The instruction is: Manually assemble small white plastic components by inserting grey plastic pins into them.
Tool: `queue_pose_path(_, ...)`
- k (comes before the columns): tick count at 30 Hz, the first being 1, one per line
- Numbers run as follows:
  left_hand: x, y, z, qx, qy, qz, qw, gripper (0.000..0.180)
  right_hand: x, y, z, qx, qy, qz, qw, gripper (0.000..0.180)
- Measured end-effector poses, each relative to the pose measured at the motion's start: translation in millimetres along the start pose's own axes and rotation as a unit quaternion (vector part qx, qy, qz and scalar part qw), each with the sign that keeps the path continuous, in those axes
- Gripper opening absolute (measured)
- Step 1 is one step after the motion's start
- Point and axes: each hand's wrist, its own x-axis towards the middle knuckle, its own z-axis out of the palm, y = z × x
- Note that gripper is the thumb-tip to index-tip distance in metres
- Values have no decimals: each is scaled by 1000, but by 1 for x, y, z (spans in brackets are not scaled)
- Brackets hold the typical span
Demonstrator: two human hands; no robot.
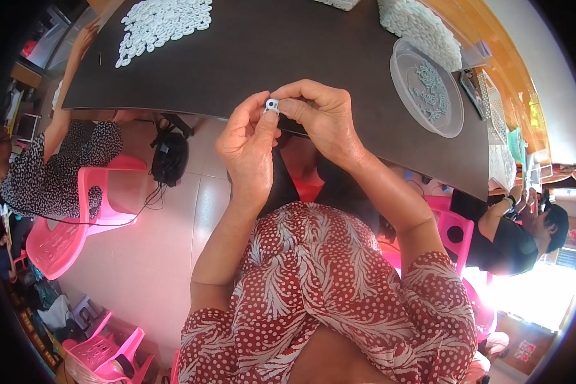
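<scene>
A small white ring-shaped piece with a dark hole stands between my fingertips, just above the near edge of the dark table. My left hand grips it between thumb and fingers. From the other side, my right hand brings its thumb and index finger together at the piece's right side. Whether a second tiny part sits in that right pinch is too small to make out. Flat on the table at the far left lies a spread of similar white oval pieces.
At the right, a round clear tub holds small pale blue-green parts. Behind it is a heap of white pieces; a phone lies alongside. Pink chairs stand on the floor. Other people sit at left and right.
</scene>
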Motion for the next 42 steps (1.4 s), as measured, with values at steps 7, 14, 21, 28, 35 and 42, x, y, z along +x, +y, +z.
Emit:
queue_pose_path(7,-1,0,2,-7,7,12,1000,23,0,0,0,-3,0,-31,1000,7)
queue_pose_path(14,0,3,2,-17,-8,-13,1000,22,-2,-2,-3,14,-3,-4,1000,7)
queue_pose_path(21,2,1,0,-55,-6,-20,998,19,-7,-9,-5,-38,-39,2,999,14)
queue_pose_path(28,1,6,1,-53,8,-22,998,18,-8,-9,-3,-108,-24,-102,989,20)
queue_pose_path(35,-3,2,0,-76,-10,2,997,18,-13,-4,-2,-102,9,-124,987,20)
queue_pose_path(42,-5,1,-1,-104,-16,12,994,19,-16,-4,2,-145,19,-209,967,22)
